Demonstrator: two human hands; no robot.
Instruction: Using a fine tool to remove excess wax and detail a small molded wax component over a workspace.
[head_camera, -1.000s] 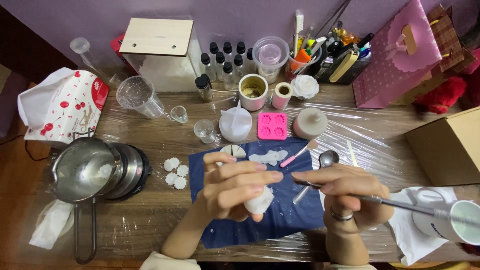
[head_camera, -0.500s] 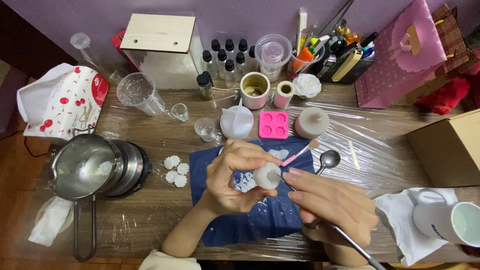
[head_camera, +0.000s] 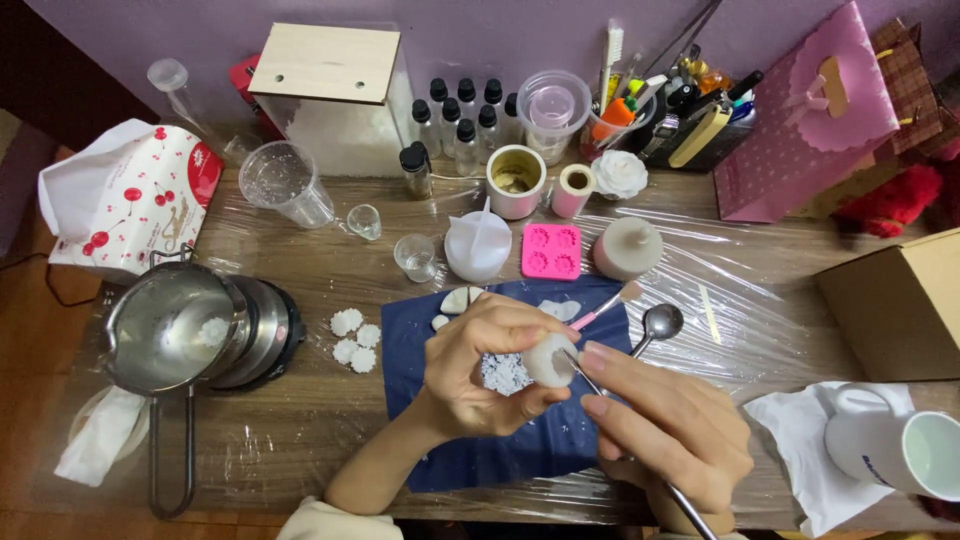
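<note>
A wooden table (head_camera: 300, 400) wrapped in clear film carries everything; at its left edge sits a steel pot (head_camera: 165, 335) with a long handle, and at the right a cardboard box (head_camera: 900, 305) and a white mug (head_camera: 900, 450) on a tissue; a dark blue cloth (head_camera: 470, 440) lies in the middle, under both hands; behind it stand a pink mould (head_camera: 551, 251), a white lidded jar (head_camera: 477, 245) and a spoon (head_camera: 655, 325); small white flower shapes (head_camera: 355, 340) lie just left of the cloth

The left hand (head_camera: 480, 375) comes in from below with the forearm angled up to the right, palm turned inward, fingers and thumb curled closed around a small white round piece (head_camera: 548, 362) held above the cloth; the right hand (head_camera: 670, 425) lies lower right, fingers extended toward the piece, pinching a thin metal tool (head_camera: 640, 440) whose tip touches the piece
</note>
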